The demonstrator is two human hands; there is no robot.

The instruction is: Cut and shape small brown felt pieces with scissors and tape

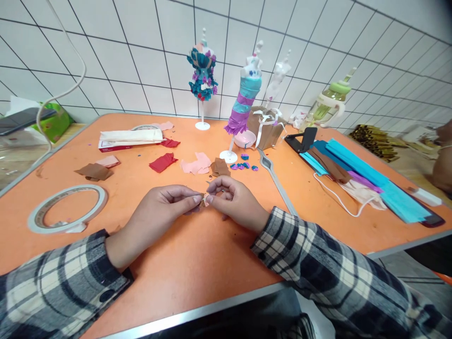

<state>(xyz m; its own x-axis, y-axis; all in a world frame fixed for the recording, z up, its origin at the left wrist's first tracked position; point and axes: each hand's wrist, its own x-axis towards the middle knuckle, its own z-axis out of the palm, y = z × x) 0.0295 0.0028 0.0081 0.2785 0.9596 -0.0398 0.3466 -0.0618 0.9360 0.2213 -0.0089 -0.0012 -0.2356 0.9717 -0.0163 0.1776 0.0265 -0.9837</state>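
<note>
Between my fingertips is a small piece of brown and pink crepe paper (204, 201), pinched from both sides above the orange table (169, 287). My left hand (165, 207) grips its left side with thumb and forefinger. My right hand (236, 200) is closed on its right side, thumb pressed to it. Just beyond the hands lie brown paper pieces (221, 167), pink paper pieces (197, 163) and red paper (163, 162). Several small purple and teal paper bits (241, 166) sit beside the white stand of a mini dress form (244, 103) wrapped in blue and purple.
A tape roll (100, 200) lies at left, near brown paper (94, 172). Another decorated dress form (203, 75) stands at the back. A paper bag (271, 129), pink bowl (245, 139) and green-lidded bottle (334, 101) stand behind. Folded coloured paper (381, 179) lies right; another person's arm (443, 160) shows at the edge.
</note>
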